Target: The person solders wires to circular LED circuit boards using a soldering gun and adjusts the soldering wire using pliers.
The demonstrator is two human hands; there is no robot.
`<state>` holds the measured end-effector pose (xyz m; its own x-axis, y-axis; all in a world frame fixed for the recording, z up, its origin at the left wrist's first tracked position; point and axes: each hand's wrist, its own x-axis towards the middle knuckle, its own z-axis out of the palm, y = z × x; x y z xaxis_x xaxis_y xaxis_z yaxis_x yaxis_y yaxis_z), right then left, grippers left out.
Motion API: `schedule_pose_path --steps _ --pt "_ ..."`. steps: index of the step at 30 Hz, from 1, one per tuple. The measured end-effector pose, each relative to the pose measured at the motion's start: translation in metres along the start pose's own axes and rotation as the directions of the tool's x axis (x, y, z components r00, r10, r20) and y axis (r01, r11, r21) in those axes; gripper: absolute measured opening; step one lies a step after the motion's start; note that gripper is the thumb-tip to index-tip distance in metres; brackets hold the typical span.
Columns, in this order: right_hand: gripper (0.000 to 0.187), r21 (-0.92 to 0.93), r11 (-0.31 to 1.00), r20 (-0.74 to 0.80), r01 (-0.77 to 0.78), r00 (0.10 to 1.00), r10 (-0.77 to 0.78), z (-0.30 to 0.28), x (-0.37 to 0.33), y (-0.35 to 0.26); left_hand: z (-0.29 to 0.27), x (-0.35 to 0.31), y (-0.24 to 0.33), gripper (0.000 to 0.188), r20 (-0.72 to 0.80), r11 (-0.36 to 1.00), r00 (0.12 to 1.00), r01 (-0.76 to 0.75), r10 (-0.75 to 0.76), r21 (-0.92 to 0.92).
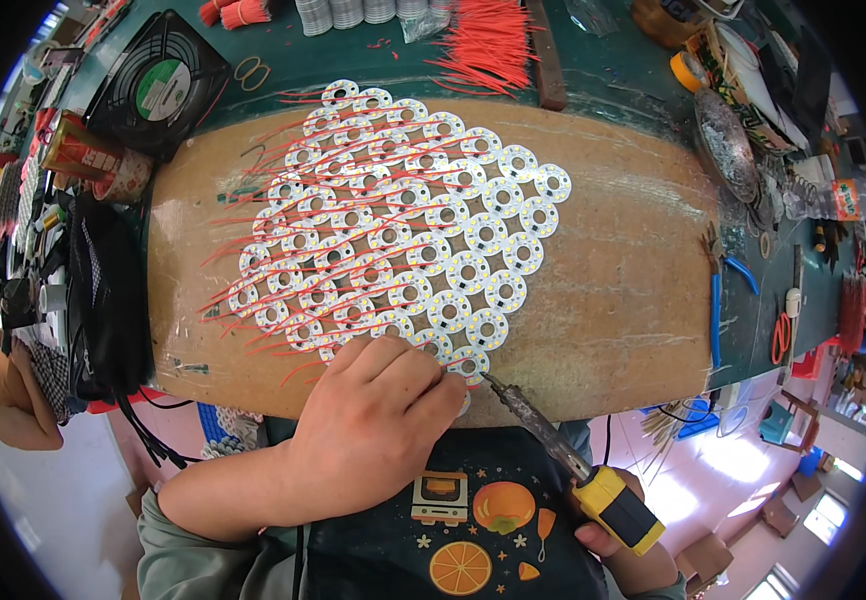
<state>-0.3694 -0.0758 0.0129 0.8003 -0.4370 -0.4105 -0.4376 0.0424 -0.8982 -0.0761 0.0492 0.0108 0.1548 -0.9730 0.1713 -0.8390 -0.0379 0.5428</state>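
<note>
Round white LED boards with yellow chips and centre holes lie in a slanted block of touching rows on a brown board. Thin red wires run from them toward the left. My left hand is over the near edge of the block, fingers bent and pressed together; what they hold is hidden beneath them. In my right hand is a soldering iron with a yellow and black handle, partly covering the hand. Its tip is beside the nearest LED board, close to my left fingers; contact cannot be made out.
The brown work board lies on a green table. A black fan stands far left, and a bundle of red wires lies at the back. Blue-handled pliers and red-handled scissors are on the right. Another person is at far left.
</note>
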Motion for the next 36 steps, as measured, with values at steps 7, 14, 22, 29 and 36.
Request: schedule_pose_path --steps 7,14,22,29,36 --pt "0.047 -0.014 0.998 -0.010 0.063 0.998 -0.063 0.000 0.005 0.008 -0.007 0.004 0.003 0.028 -0.002 0.999 0.999 0.033 -0.033 -0.036" --pt "0.051 -0.022 0.997 -0.069 0.070 0.995 -0.072 0.003 0.010 0.023 -0.022 0.018 -0.006 0.025 -0.087 0.992 0.994 0.063 -0.072 -0.106" --pt "0.044 -0.013 0.997 -0.043 0.072 0.996 -0.073 0.002 0.009 0.026 -0.013 0.023 -0.005 0.036 -0.030 0.999 1.000 -0.002 0.000 -0.045" --pt "0.058 0.170 0.984 -0.103 -0.062 0.991 0.080 0.002 0.010 0.016 -0.005 0.028 -0.008 0.037 -0.023 0.999 1.000 -0.019 0.018 -0.033" --pt "0.056 0.187 0.978 -0.030 -0.097 0.994 0.104 -0.001 0.017 0.002 -0.003 0.030 -0.009 0.036 -0.020 0.999 1.000 -0.022 0.021 -0.042"
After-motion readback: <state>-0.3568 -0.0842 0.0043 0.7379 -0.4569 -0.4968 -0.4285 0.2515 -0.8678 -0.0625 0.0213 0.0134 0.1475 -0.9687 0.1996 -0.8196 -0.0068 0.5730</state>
